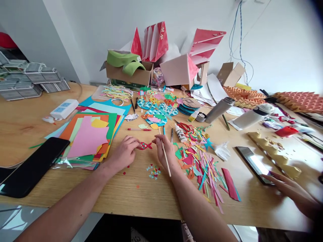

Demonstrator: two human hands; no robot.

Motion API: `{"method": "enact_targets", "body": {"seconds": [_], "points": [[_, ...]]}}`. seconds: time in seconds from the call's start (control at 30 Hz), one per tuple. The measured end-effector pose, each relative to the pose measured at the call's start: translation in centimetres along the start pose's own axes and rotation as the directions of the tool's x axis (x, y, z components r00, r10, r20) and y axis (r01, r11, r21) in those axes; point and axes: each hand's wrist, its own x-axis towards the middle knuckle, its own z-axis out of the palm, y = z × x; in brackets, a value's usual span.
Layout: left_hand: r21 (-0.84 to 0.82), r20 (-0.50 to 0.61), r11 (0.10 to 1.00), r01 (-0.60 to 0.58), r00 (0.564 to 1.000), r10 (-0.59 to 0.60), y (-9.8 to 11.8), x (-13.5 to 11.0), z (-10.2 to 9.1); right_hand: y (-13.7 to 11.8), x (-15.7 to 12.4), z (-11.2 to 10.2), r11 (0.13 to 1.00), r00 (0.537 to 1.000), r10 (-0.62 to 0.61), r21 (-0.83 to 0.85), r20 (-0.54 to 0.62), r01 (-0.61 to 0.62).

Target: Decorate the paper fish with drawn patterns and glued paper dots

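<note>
There's the small red paper fish [145,145], pinched in the fingers of the left hand [123,153] just above the desk [30,127], and right beside it the right hand [163,152] is clenched around a thin wooden stick [167,165]! Just below the fish, a scatter of tiny paper bits [154,172]; up to its right, a glue bottle [180,133]; right of it, a heap of cut paper strips [202,171]; left of it, stacked coloured card [88,141]; far right of it, a co-worker's hand [285,190] at a dark tablet [252,164]
</note>
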Motion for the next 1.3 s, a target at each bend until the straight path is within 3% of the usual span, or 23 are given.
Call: {"method": "enact_targets", "body": {"seconds": [0.1, 0.17, 0.23, 0.33, 0.43, 0.53, 0.67, 0.73, 0.8, 0.97, 1.3], "points": [[-0.296, 0.004, 0.944, 0.144, 0.989, -0.149, 0.3, 0.3, -0.3, -0.4, -0.1, -0.2, 0.998, 0.999, 0.012, 0.055, -0.044, -0.010], [-0.553, 0.090, 0.783, 0.285, 0.955, -0.284, 0.5, 0.5, -0.7, -0.5, -0.1, -0.3, 0.996, 0.998, 0.017, 0.088, -0.059, -0.012], [-0.734, 0.191, 0.559, 0.386, 0.907, -0.376, 0.8, 0.6, -1.1, -0.6, -0.2, -0.4, 0.994, 0.998, 0.020, 0.110, -0.055, -0.014], [-0.843, 0.290, 0.311, 0.438, 0.858, -0.424, 1.2, 0.6, -1.4, -0.5, -0.3, -0.3, 0.991, 0.999, 0.013, 0.135, -0.053, -0.006], [-0.866, 0.324, 0.222, 0.448, 0.841, -0.433, 1.3, 0.6, -1.5, -0.4, -0.3, -0.2, 0.988, 0.997, -0.009, 0.156, -0.071, 0.020], [-0.841, 0.280, 0.310, 0.443, 0.848, -0.450, 1.0, 0.6, -1.2, -0.3, -0.3, -0.2, 0.983, 0.995, -0.016, 0.182, -0.097, 0.033], [-0.605, 0.090, 0.691, 0.396, 0.896, -0.435, 0.1, 0.6, -0.6, -0.1, -0.3, -0.2, 0.978, 0.993, -0.004, 0.208, -0.116, 0.028], [-0.392, -0.026, 0.864, 0.316, 0.935, -0.354, -0.4, 0.5, -0.4, 0.0, -0.3, -0.1, 0.977, 0.993, -0.007, 0.212, -0.117, 0.031], [-0.174, -0.088, 0.963, 0.207, 0.970, -0.225, -0.9, 0.5, -0.2, 0.0, -0.2, -0.1, 0.977, 0.993, -0.012, 0.211, -0.120, 0.037], [0.120, -0.032, 0.993, 0.024, 0.999, -0.020, -1.5, 0.2, 0.1, 0.3, -0.2, 0.0, 0.975, 0.992, -0.010, 0.220, -0.124, 0.038], [0.305, 0.045, 0.949, -0.079, 0.997, 0.069, -1.4, -0.2, 0.6, 0.3, -0.2, -0.1, 0.978, 0.993, -0.017, 0.203, -0.115, 0.040]]}}
